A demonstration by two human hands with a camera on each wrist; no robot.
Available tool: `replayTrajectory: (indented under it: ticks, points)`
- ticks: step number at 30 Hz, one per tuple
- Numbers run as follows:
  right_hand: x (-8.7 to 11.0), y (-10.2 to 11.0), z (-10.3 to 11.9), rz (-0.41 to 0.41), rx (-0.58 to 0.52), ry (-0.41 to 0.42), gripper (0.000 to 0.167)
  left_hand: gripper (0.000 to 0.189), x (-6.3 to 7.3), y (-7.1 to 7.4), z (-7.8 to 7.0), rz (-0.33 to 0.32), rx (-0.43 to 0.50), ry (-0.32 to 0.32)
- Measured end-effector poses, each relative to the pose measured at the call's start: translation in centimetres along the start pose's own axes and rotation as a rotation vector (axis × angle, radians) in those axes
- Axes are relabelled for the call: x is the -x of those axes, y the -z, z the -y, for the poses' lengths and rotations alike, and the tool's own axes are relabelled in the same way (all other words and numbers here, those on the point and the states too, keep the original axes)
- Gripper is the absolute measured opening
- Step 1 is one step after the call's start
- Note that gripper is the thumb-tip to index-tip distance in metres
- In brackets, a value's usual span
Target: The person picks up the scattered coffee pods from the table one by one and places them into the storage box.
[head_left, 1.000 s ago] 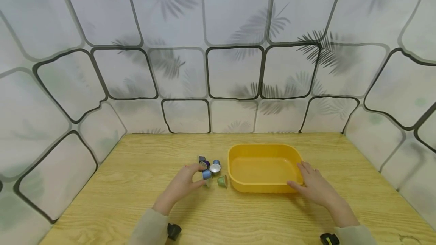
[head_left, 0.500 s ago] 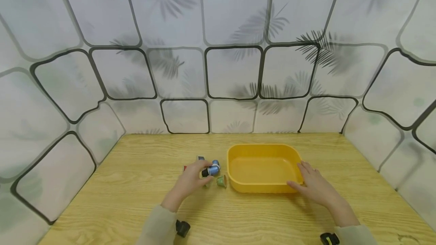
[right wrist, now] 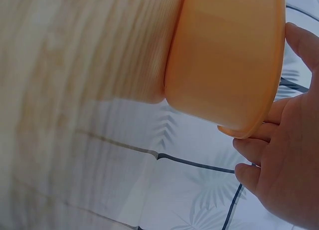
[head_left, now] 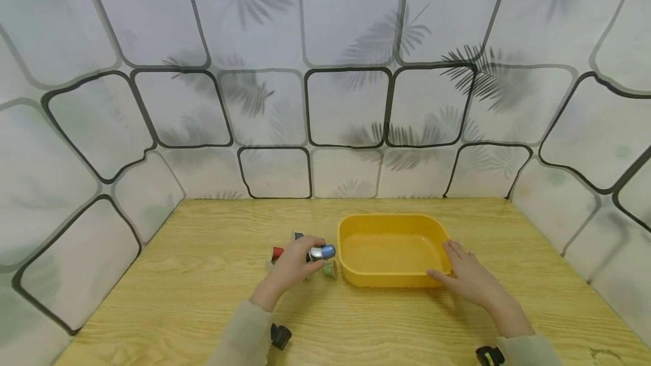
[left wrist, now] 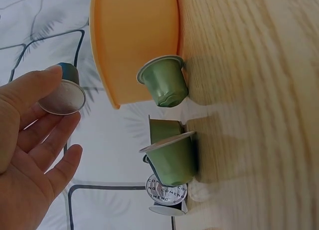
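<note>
My left hand (head_left: 291, 269) pinches a blue coffee capsule (head_left: 328, 251) with a silver lid, left of the yellow tub (head_left: 391, 280). In the left wrist view, the capsule's round lid (left wrist: 63, 98) faces the camera between thumb and fingers. Beneath and around this hand lie more capsules: a green one (head_left: 329, 269) by the tub, a red one (head_left: 277, 253) and a dark one (head_left: 298, 235). The hand covers part of the group. My right hand (head_left: 470, 277) rests spread on the tub's right front corner, thumb at the front rim and fingers along the right rim.
A light wooden table (head_left: 386, 326) carries everything. Patterned cloth (head_left: 351, 112) stands behind it and along both sides. Close in the left wrist view are another green capsule (left wrist: 174, 160) and a capsule with a printed lid (left wrist: 167, 189).
My left hand has moved right, bringing the blue capsule from the group toward the tub's left side. The red capsule has come into sight behind it. My right hand stays on the tub.
</note>
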State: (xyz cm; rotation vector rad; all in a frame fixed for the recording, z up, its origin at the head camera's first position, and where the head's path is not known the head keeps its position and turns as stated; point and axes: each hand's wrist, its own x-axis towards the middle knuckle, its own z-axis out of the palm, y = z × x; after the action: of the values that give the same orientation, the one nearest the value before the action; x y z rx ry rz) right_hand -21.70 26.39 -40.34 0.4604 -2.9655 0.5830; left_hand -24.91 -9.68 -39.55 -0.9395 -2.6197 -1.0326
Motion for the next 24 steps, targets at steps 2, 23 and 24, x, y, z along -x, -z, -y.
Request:
replayTrajectory:
  ticks: [2,23,24]
  points:
    - [0.0,-0.1,-0.1,0.001,0.002,0.000,0.084,0.034,-0.2,-0.1,-0.1,0.006,0.000,0.004]
    - [0.0,0.1,0.2,0.005,-0.011,-0.015,0.084,0.033,-3.1,-2.6,-1.2,-0.013,-0.011,-0.025]
    - [0.1,0.1,0.2,0.006,-0.008,-0.017,0.085,0.033,-3.3,-2.6,-1.3,-0.016,-0.013,-0.030]
